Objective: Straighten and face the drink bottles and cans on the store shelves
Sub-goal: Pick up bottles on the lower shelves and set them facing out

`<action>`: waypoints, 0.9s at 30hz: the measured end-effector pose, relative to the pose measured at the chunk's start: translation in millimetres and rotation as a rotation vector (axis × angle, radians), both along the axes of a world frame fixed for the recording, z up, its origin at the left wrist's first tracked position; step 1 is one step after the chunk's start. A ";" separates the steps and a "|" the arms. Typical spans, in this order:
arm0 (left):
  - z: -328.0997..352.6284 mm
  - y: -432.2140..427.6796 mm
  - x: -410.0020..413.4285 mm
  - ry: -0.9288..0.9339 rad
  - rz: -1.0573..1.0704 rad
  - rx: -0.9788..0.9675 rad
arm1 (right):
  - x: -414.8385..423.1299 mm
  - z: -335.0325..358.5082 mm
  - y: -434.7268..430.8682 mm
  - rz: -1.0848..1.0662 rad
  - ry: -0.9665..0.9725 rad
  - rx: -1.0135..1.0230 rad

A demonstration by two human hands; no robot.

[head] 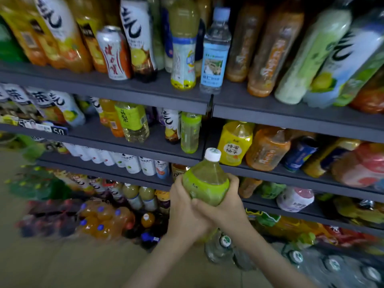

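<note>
Head view looks forward and down, close to the shelves (145,96)

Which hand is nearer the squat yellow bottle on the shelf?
Right. The right hand grips the green bottle just below the squat yellow bottle; the left hand grips it farther left.

"柚子" on yellow bottle (234,144)

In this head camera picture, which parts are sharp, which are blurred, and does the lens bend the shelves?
Head view throughout: the green-labelled bottle between the left hand and right hand is sharpest; the lower left corner and right edge smear with blur; the shelf edge slants from wide-angle distortion; lighting is dim, without strong glare.
</note>
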State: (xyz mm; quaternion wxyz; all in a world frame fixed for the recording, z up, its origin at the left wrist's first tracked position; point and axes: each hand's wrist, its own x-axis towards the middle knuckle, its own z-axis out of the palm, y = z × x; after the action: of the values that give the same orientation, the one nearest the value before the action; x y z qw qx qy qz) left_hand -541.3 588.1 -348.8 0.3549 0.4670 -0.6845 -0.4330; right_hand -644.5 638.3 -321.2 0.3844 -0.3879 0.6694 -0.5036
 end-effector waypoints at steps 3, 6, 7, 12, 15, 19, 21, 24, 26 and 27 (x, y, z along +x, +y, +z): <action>38.3 -15.2 13.5 -0.086 -0.309 0.026 | -17.9 30.4 10.9 -0.124 -0.113 -0.027; 63.4 -33.1 16.5 0.081 -0.477 0.170 | -42.5 45.4 27.4 -0.168 -0.253 -0.077; 65.7 -37.0 8.4 0.091 -0.447 0.163 | -49.3 46.8 33.7 -0.190 -0.215 -0.088; 41.9 -59.2 -70.1 -0.184 -0.253 -0.078 | -81.1 27.2 61.3 -0.320 0.030 -0.131; 28.7 -84.7 -113.7 -0.244 -0.302 -0.157 | -99.1 4.1 74.6 -0.394 0.056 -0.187; 5.0 -120.9 -148.5 -0.200 -0.352 -0.070 | -120.8 -24.9 80.4 -0.472 0.050 -0.266; -9.1 -135.8 -158.8 -0.075 -0.363 -0.019 | -131.0 -41.4 77.9 -0.494 0.063 -0.282; -26.4 -153.7 -163.8 0.150 -0.409 0.082 | -144.0 -59.9 67.6 -0.520 0.071 -0.298; -32.8 -162.9 -161.0 0.162 -0.456 0.066 | -149.6 -67.5 57.5 -0.530 0.096 -0.294; -33.6 -164.7 -159.4 0.137 -0.467 0.035 | -151.5 -70.3 51.9 -0.530 0.104 -0.291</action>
State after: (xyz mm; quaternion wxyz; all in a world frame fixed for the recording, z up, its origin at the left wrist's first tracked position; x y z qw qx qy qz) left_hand -700.7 423.4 -382.5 0.2829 0.2718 -0.7405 -0.5457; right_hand -796.0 690.2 -391.5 0.1452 -0.2759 0.6871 -0.6563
